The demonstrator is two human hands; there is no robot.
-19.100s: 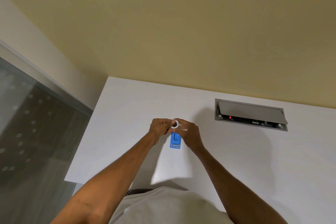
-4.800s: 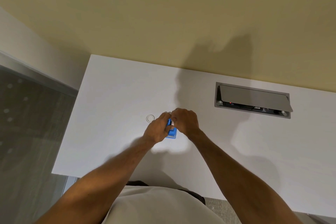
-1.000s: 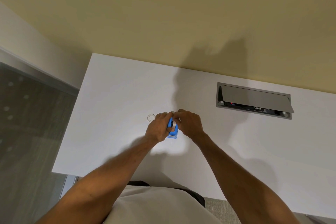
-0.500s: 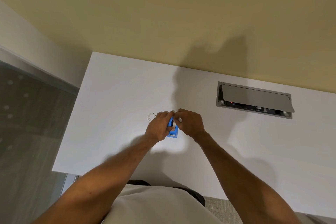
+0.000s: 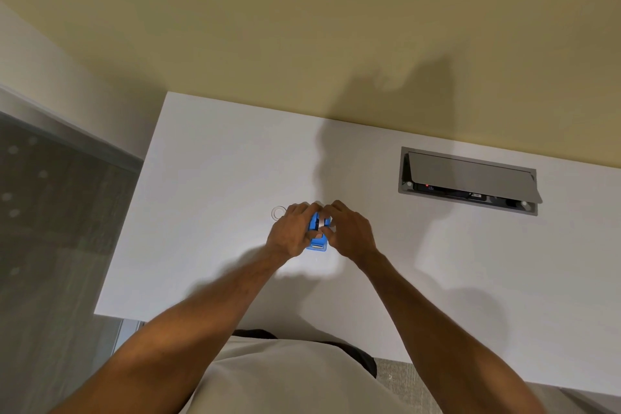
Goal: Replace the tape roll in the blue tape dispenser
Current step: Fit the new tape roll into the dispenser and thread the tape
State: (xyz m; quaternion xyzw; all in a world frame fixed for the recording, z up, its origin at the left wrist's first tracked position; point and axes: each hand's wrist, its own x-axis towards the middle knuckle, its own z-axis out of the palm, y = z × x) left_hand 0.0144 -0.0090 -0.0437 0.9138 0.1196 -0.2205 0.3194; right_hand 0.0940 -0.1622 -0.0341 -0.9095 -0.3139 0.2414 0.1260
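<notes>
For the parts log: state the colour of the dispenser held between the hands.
Blue, seen in the head view: the dispenser.

Both your bare forearms reach forward and converge in front of you, wrists nearly level. Your left hand is curled, fingers bent over and knuckles up, pinching inward. Your right hand mirrors it, fingers arched and the thumb tucked toward the left hand. The fingertips of both hands nearly meet at the far side.
</notes>
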